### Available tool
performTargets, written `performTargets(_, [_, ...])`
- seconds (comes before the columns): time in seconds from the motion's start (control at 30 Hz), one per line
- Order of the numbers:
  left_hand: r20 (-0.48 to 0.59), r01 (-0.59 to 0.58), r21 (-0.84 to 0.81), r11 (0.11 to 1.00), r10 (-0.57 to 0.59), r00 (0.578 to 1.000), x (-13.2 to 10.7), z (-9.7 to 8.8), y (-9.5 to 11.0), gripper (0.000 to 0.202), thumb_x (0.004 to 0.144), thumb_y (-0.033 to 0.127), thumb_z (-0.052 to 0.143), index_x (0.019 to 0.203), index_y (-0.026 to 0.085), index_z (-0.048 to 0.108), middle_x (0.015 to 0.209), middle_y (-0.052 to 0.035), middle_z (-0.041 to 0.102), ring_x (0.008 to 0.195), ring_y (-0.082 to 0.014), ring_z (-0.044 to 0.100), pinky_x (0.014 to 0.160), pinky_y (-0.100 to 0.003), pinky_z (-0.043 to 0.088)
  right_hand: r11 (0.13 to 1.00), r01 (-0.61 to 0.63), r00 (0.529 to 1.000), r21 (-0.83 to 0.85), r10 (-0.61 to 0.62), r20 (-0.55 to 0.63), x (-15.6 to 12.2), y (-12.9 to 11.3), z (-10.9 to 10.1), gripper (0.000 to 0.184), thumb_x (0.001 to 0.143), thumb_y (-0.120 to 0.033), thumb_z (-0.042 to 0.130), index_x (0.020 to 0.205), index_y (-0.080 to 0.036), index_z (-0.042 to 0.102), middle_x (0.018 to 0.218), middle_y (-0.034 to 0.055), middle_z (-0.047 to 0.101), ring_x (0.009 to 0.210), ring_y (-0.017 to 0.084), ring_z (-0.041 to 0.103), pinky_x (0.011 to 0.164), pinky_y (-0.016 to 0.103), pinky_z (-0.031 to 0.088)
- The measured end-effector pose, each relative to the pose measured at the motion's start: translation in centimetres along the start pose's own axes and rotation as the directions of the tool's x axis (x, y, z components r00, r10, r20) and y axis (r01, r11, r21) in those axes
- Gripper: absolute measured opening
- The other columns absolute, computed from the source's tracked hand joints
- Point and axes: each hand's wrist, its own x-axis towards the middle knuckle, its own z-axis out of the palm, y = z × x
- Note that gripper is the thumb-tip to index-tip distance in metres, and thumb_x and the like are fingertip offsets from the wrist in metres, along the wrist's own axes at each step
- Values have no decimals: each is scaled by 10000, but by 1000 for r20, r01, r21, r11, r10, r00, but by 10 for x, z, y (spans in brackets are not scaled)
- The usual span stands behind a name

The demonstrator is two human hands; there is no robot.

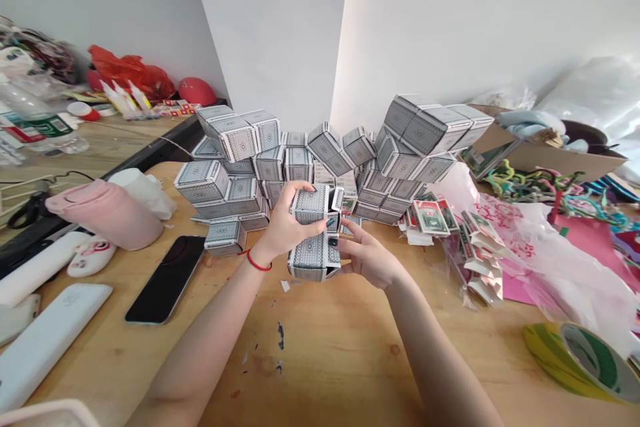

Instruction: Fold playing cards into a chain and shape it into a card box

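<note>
Bottle (53, 127), clear plastic, green label; far left, beyond a dark edge strip. Power bank (57, 340), white, flat, near left. Mouse (91, 255), white, red print, between power bank and cup. Cup (107, 213), pink, lying tilted. Glue bottles (123, 101), white, several, in front of a red bag (130, 73). Phone (166, 280), black screen up, on the wooden surface (345, 353). Ball (196, 91), red, just beside the bag. Left stack (203, 180), grey-patterned boxes, piled several high. Left hand (286, 223), red string at wrist; clamped on the upper part of the block, thumb on its face, fingers over the top. Scraps (281, 335), dark, small, on the surface below the hands. Block (306, 255), two grey-patterned parts, one above the other; held between the hands, in front of the stacks, right end showing openings. Right hand (367, 253), fingers parted, touching the block's right end; whether it grips, cannot tell. Right stack (400, 163), like boxes, upper ones tilted. Packs (433, 217), green and red, lying flat beside the right stack. Plastic bag (545, 253), translucent, red print. Carton (570, 157), brown, filled, behind. Tape (550, 353), yellow roll, near right.
</note>
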Motion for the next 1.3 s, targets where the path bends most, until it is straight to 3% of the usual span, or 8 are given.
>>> performTargets(0.7, [-38,-153,6,988,153,987,0,1,-2,481,588,227,684,982,210,409,1016,-57,437,984,-198,453,884,-359,373,1000,26,999,-12,-26,-37,0,0,-7,578,683,-194,607,1209,-312,397,1039,26,591,787,161,616,693,406,536])
performTargets(1.3, [-37,-150,9,989,150,988,1,-4,-2,459,601,312,682,962,227,411,1037,-64,438,1006,-219,449,897,-397,366,999,6,1000,34,-7,27,-2,-6,-5,600,686,-233,641,1224,-324,393,1113,36,582,845,183,622,716,392,525])
